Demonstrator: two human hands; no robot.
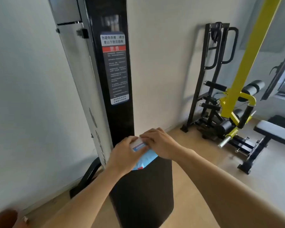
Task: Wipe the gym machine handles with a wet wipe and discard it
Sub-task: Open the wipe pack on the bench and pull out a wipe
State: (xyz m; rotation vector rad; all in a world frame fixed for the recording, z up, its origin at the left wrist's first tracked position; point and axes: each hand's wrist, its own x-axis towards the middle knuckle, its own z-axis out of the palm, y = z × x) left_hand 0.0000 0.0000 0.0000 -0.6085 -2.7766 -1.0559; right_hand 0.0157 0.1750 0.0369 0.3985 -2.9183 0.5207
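A light blue wet wipe pack (146, 158) with a white label flap sits between both hands at the middle of the view. My left hand (123, 155) grips the pack from the left side. My right hand (158, 142) rests on the pack's top, fingertips pinched at the flap. No loose wipe shows. The pack is held above the black padded seat (143, 191) of the tall black gym machine column (115, 79), which carries a warning sticker. The machine's handles are out of view.
A black rack with curved handles (219, 51) leans on the back wall at the right. A yellow-framed machine (242, 89) with black rollers and a white-padded bench (275, 130) stand on the wooden floor at the right. A white wall runs along the left.
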